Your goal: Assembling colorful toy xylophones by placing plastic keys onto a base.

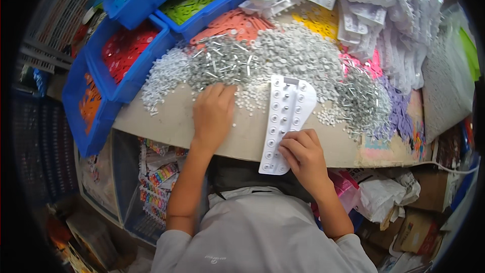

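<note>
A white tapered plastic base (275, 121), shaped like a toy xylophone's body, lies on the worktable with its narrow end over the near edge. Round sockets run along both its sides; metal pins stand in the upper part of its middle row. My right hand (304, 157) rests on its lower right side, thumb and fingers pinched at the middle row; anything between them is hidden. Further left, my left hand (215, 114) has its fingers bent together at the near edge of a heap of silvery metal pins (217, 60). The fingertips are partly hidden, so what they hold cannot be made out.
Small white plastic rings (298, 53) are heaped behind the base. A second pin heap (358, 96) lies right, beside purple bars (399, 106). Blue bins (146, 88) hold coloured bars at left. White bases (389, 15) are stacked at back right. A bulging clear bag (447, 81) stands far right.
</note>
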Motion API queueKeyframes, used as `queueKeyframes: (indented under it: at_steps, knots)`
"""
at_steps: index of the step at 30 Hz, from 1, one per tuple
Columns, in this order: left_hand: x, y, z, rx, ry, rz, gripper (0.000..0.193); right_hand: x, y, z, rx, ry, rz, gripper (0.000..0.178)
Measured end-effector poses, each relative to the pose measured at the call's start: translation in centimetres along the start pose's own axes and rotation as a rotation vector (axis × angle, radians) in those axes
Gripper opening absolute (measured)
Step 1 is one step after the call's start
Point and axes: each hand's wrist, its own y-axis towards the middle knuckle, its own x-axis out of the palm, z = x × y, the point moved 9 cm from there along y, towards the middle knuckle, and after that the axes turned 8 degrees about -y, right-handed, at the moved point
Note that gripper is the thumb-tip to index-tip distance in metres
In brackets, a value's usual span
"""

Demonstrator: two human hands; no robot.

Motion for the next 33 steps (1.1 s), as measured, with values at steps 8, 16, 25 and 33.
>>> queueKeyframes:
  at_steps: [8, 16, 25, 33]
  knots:
    - [1.1, 1.0, -0.4, 0.130, 0.248, -0.162, 0.017, -6.7, -2.0, 9.1, 0.325, -0.352, 0.285, 0.016]
    - [1.3, 0.7, 0.5, 0.284, 0.225, -0.092, 0.012, -5.8, -1.7, 12.1, 0.286, -0.462, 0.213, 0.008]
    - [-1.6, 0.3, 2.2, 0.104, -0.297, 0.015, 0.011, -5.3, -2.4, 9.3, 0.382, -0.067, 0.319, 0.019]
    - [-2.3, -1.0, 1.2, 0.016, -0.281, 0.027, 0.011, 0.3, -2.9, 2.2, 0.306, 0.401, 0.063, 0.018]
